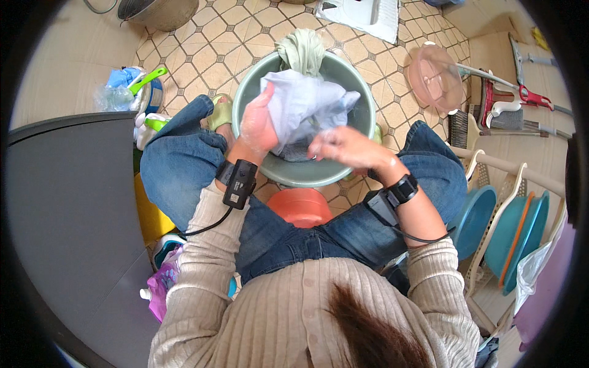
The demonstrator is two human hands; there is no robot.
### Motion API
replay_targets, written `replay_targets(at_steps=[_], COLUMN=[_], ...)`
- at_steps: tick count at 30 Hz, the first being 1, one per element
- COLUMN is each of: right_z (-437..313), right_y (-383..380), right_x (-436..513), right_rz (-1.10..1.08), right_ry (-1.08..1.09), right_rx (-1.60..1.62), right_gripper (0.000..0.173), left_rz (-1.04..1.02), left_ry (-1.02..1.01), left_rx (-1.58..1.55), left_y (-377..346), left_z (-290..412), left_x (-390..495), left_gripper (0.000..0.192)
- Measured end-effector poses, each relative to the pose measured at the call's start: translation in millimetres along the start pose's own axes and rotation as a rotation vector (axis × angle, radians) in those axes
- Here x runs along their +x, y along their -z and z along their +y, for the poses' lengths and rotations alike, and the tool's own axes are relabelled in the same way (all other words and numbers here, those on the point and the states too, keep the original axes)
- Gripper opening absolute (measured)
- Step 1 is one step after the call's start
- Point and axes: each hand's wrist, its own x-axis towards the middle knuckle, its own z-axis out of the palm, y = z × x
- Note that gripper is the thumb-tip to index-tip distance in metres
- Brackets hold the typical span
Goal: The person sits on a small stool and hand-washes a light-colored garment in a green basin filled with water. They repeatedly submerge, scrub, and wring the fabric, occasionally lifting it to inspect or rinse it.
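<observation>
A round grey-green plastic basin [363, 92] stands on the floor between my knees. My left hand [259, 123], wet and suds-streaked, holds a pale lavender-white wet cloth [297, 99] at its left side; the fingers behind the cloth are hidden. Blurred by motion, my right hand [345, 146] is over the basin's near right part, fingers curled beside the cloth's lower edge. Whether it grips any fabric is unclear. A pale green cloth [301, 53] hangs over the basin's far rim. Darker grey fabric [297, 152] lies low in the basin.
Behind the basin's near rim sits an orange-red plastic tub [299, 207]. A dark grey cabinet [78, 221] borders my left. On the right are a pink translucent basin [435, 78], brushes [458, 131], and a rack holding blue basins [515, 241]. A white squat toilet [363, 16] lies ahead.
</observation>
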Motion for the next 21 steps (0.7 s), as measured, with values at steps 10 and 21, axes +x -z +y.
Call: replay_targets(at_steps=[10,21], right_z=[21,4], right_y=[-7,27], right_x=[38,21], right_rz=[0.402,0.706], right_ry=[-0.314,0.183], right_rx=[0.910,0.934], right_gripper=[0.060,0.021], left_rz=[-0.212,-0.010], left_ry=[0.050,-0.006], left_rx=[-0.217,0.068], left_y=[15,8], left_z=[9,14], left_x=[-10,-17], left_gripper=[0.054,0.050])
